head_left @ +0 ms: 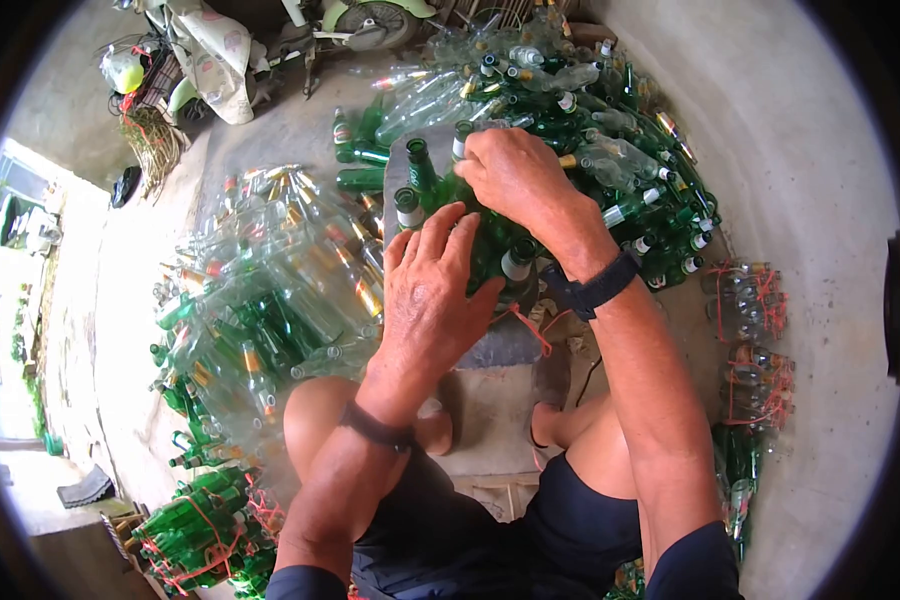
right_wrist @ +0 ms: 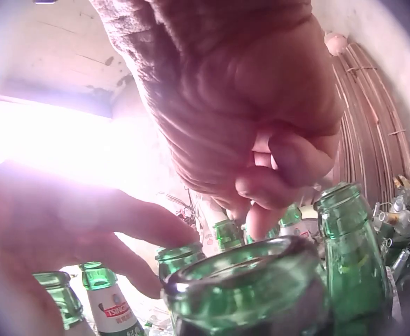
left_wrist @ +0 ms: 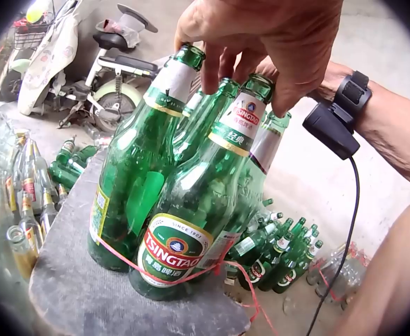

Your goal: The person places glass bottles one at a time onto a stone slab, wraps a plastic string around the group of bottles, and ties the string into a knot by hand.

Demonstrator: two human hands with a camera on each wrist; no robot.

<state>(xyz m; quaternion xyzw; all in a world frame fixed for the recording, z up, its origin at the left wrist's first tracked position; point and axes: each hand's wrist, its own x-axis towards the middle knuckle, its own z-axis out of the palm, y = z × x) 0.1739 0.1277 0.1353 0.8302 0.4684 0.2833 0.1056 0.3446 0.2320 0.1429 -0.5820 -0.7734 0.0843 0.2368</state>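
Note:
Several green beer bottles stand upright in a cluster on a grey slab-topped stand, their labels reading Tsingtao. Low around them runs a thin red string, with a loose end trailing off the right side. My left hand lies over the near side of the cluster, fingers spread and lightly bent against the necks, thumb to the right. Across the cluster, my right hand curls its fingers at the neck of a far bottle; its palm hides part of that grip in the right wrist view.
Loose clear and green bottles are heaped left and far right. String-tied bundles lie at lower left and along the right wall. A scooter stands at the back. A black cable hangs from the right wrist camera.

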